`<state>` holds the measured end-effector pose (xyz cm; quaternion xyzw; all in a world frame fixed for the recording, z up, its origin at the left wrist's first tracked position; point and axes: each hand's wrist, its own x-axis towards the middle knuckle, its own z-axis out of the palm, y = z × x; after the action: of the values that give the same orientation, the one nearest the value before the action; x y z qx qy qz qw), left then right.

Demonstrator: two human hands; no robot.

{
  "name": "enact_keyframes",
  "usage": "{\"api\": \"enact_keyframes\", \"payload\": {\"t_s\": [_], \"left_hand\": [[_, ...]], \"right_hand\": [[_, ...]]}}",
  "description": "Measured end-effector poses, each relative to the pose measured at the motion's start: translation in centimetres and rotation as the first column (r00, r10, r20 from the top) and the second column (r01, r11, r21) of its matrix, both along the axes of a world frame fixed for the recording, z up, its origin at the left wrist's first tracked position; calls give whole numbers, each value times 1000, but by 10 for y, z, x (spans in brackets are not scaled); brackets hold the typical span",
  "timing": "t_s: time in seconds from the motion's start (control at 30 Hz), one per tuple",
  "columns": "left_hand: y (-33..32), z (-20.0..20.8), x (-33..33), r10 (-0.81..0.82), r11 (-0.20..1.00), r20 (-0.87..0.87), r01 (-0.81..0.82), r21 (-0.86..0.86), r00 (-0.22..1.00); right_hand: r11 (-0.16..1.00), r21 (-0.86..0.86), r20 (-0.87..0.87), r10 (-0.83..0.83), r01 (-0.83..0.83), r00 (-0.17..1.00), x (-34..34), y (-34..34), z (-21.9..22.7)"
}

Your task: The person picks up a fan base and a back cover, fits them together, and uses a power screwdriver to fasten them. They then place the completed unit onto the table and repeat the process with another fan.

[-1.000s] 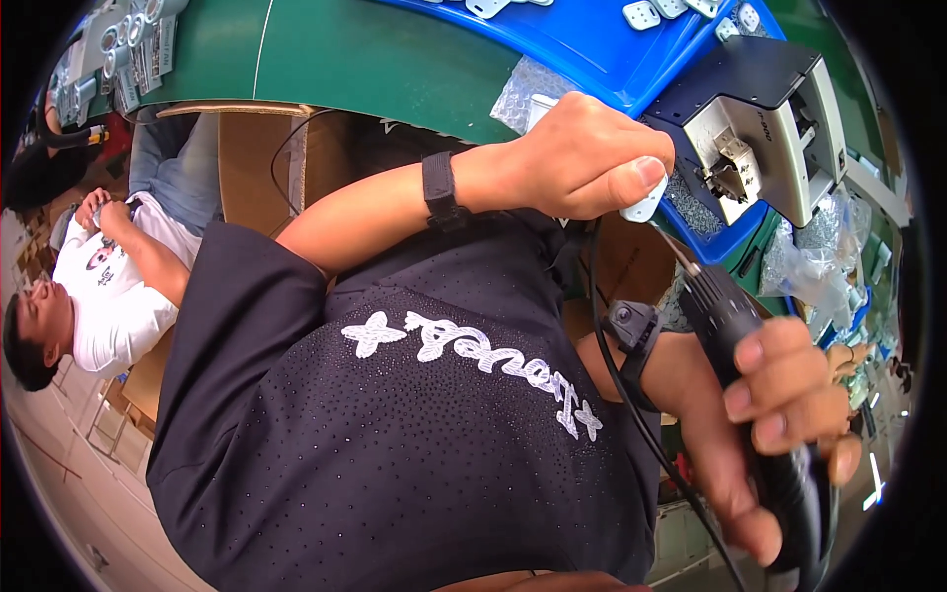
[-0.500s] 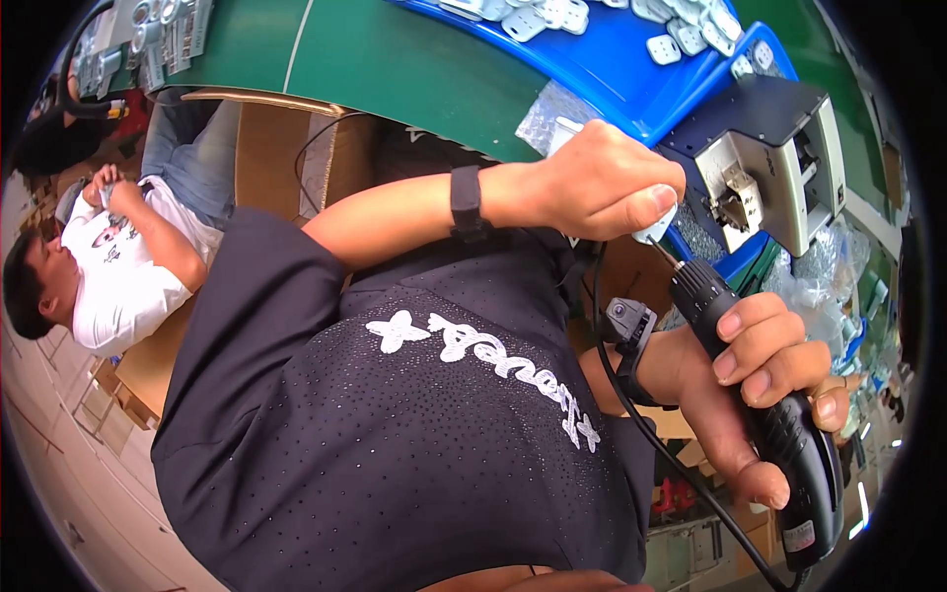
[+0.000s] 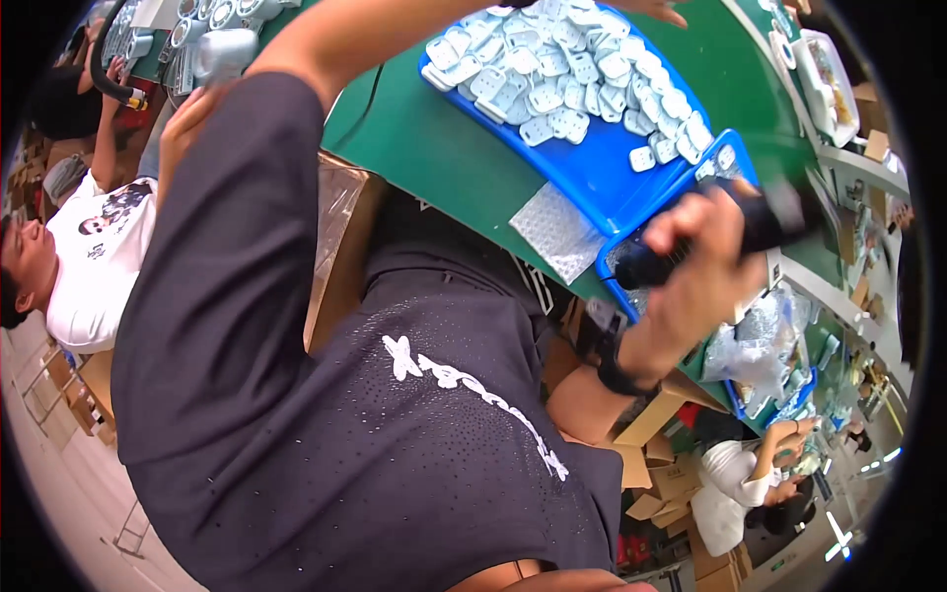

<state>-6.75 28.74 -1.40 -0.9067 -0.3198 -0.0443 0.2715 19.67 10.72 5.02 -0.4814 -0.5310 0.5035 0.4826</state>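
My right hand (image 3: 695,266), smeared by motion, is wrapped round a black electric screwdriver (image 3: 760,222) held above the near right end of the blue tray (image 3: 602,192). My left arm stretches up across the far left, and its wrist runs out of the picture. Only a little of my left hand (image 3: 666,10) shows at the top edge, beyond the tray, with a digit stretched out; the rest is cut off. Many small pale, rounded plastic plates (image 3: 552,74) lie heaped in the tray, and a few lie apart near its right side.
Bubble wrap (image 3: 560,229) lies at the green table's near edge. Clear plastic bags (image 3: 760,340) and a white bin (image 3: 827,89) are at right. Grey-white housings (image 3: 225,54) stand far left. Co-workers sit at left (image 3: 99,257) and lower right (image 3: 730,483); cardboard boxes (image 3: 671,483) stand below.
My left hand has moved from the screwdriver's tip up to the top edge. My right hand has lifted the screwdriver and swung it across the tray's end. The view has shifted, showing more of the tray.
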Motion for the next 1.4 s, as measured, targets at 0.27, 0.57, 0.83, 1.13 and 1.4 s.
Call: {"api": "enact_keyframes", "payload": {"t_s": [0.27,0.57,0.83,1.13,1.4], "left_hand": [[54,-67,-33,331,922,108,-296,-249,938],[-158,-34,-78,205,898,951,-431,-90,230],[-336,-81,-132,792,-223,541,-959,-175,-283],[-366,-48,-138,221,756,891,-508,-413,-395],[-293,4,61,693,665,686,566,-487,-223]], "right_hand": [[989,-85,858,133,-118,495,-47,97,-100],[982,167,923,-126,-84,362,-50,117,-141],[997,-59,744,70,-39,664,-35,93,-105],[931,-197,-144,284,-309,948,-3,4,-36],[978,-118,-252,140,-174,958,25,-45,-13]]}}
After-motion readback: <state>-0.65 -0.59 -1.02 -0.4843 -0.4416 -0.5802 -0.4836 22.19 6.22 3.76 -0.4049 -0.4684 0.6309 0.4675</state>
